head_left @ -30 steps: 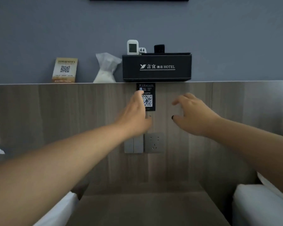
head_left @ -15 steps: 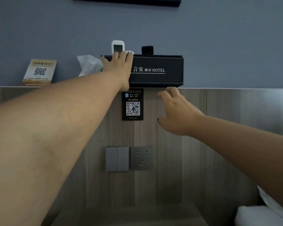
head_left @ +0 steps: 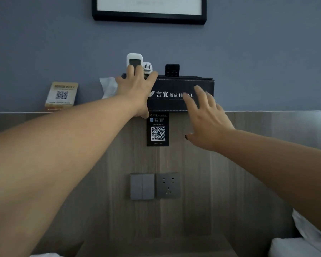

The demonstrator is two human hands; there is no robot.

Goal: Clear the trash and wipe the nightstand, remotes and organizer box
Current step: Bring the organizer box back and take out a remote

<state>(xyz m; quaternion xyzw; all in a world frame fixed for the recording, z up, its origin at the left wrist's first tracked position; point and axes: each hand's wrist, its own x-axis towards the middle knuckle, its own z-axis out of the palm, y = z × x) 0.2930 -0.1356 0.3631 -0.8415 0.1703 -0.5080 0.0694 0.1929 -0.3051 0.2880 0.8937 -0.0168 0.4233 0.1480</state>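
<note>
Head view: the left hand (head_left: 135, 90) reaches up to the organizer box (head_left: 176, 93), which sits on the ledge (head_left: 267, 111) above the wood panel; its fingers lie over the box's top left edge and touch the lower part of the white remote (head_left: 134, 61) standing in the box, but whether they grasp it cannot be told. Just right of those fingers stands a white plug adapter (head_left: 148, 67), and farther right a black remote (head_left: 172, 70). The right hand (head_left: 208, 123) is released, fingers spread in front of the box's right face. Left of the left hand are a tissue pack (head_left: 107, 86) and a WiFi card (head_left: 62, 96).
</note>
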